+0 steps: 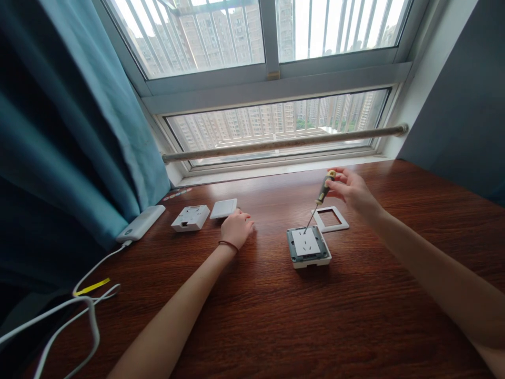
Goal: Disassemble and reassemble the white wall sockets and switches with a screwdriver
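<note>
My right hand (350,192) grips a screwdriver (324,189) by the end of its dark green and yellow handle. The thin shaft slants down, and its tip is over the face of a white wall socket (306,242); whether it touches cannot be made out. That socket has a grey frame and sits on a white back box (312,262). Behind it lies a white square cover frame (331,219). My left hand (236,229) rests on the table with its fingers loosely apart, beside a white switch panel (224,208) that it partly covers. Contact between them is unclear.
Left of the switch panel stands another white box (191,218). A white power bank (141,223) with a white cable (94,321) lies by the blue curtain (106,131). The brown wooden table (252,326) ends at the window, where a metal rail (284,144) crosses.
</note>
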A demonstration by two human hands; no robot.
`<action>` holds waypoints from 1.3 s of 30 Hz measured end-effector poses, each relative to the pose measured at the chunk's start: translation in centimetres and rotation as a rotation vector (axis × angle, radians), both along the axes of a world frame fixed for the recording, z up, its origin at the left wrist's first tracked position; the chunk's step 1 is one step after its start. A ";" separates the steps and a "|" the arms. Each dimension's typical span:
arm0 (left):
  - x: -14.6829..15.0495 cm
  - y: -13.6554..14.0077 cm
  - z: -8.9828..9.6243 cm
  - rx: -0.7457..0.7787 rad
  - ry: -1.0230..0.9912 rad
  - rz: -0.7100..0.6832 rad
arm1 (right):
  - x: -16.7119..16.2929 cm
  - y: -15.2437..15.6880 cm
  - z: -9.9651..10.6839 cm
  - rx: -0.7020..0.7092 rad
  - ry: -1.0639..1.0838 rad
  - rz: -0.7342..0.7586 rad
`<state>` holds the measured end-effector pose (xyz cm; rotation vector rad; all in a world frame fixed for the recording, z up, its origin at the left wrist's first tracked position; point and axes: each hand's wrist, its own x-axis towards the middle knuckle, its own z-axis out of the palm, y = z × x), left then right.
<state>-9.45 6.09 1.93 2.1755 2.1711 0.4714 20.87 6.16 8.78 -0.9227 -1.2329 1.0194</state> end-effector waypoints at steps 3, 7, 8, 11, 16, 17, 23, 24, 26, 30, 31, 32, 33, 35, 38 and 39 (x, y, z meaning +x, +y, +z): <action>2.4 -1.2 -1.0 0.081 -0.244 -0.247 | 1.6 -0.1 0.5 0.044 0.196 -0.047; 5.6 -3.5 -2.8 0.050 -0.763 -0.543 | 4.6 -1.3 -2.1 -0.078 0.320 -0.054; 6.2 -4.1 -3.1 0.022 -0.805 -0.579 | 5.4 -1.7 -3.2 -0.142 0.306 -0.037; 7.1 -5.3 -3.8 -0.054 -0.816 -0.633 | 7.9 -2.7 -6.9 -0.232 0.053 -0.156; 7.2 -5.6 -3.9 -0.117 -0.808 -0.634 | 10.7 -2.2 -10.5 -0.272 -0.210 -0.331; 7.2 -5.6 -3.9 -0.136 -0.815 -0.638 | 11.1 -1.9 -10.8 -0.268 -0.283 -0.372; 7.4 -5.6 -3.9 -0.145 -0.848 -0.678 | 12.8 -0.8 -11.5 -0.195 -0.758 -0.557; 7.4 -5.6 -3.9 -0.139 -0.847 -0.677 | 12.9 -0.8 -11.5 -0.186 -0.822 -0.559; 7.5 -5.7 -3.8 -0.131 -0.837 -0.676 | 12.9 -0.8 -11.7 -0.170 -0.931 -0.552; 7.5 -5.8 -3.2 -0.127 -0.811 -0.679 | 12.8 -0.9 -11.8 -0.144 -1.084 -0.528; 7.5 -5.9 -3.1 -0.126 -0.808 -0.678 | 12.8 -0.9 -11.8 -0.140 -1.112 -0.523; 7.5 -5.9 -3.1 -0.123 -0.807 -0.676 | 12.7 -1.0 -11.7 -0.136 -1.136 -0.518; 7.5 -6.0 -3.0 -0.120 -0.805 -0.676 | 12.7 -1.0 -11.7 -0.133 -1.156 -0.514; 7.4 -6.0 -3.1 -0.112 -0.801 -0.678 | 12.7 -1.1 -11.7 -0.128 -1.190 -0.508; 7.4 -5.9 -3.4 -0.103 -0.802 -0.679 | 12.7 -1.1 -11.7 -0.127 -1.226 -0.505; 7.4 -5.9 -3.5 -0.100 -0.808 -0.677 | 12.7 -1.1 -11.7 -0.128 -1.235 -0.505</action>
